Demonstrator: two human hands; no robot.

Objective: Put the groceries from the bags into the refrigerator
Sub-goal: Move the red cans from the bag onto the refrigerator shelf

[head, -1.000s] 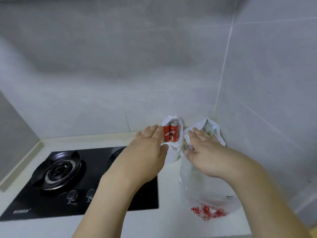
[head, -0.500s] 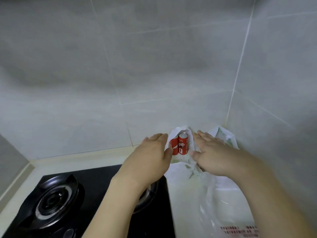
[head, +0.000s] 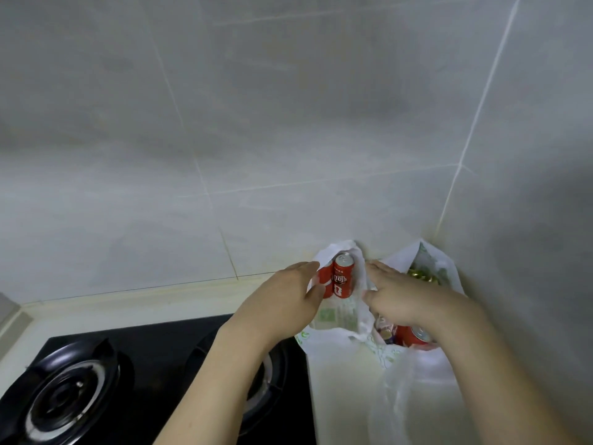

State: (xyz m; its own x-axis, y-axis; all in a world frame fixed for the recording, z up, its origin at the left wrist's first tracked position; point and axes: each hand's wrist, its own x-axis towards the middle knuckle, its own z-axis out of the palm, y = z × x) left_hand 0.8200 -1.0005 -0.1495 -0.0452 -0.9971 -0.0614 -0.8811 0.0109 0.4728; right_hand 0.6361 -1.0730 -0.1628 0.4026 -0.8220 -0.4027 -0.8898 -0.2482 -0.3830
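Grey wall tiles (head: 288, 139) meet in a corner above a pale bench (head: 340, 380), with a black gas hob (head: 154, 374) set into it on the left. Two white plastic bags stand in the corner. The left bag (head: 337, 316) shows two upright red cans (head: 344, 277); the left hand (head: 282, 303) pinches its rim beside them. The right hand (head: 401, 297) lies over the edge between the bags, its fingers fairly straight; whether they grasp plastic I cannot tell. The right bag (head: 426, 255) holds another red can (head: 414, 336) and something yellowish, blurred.
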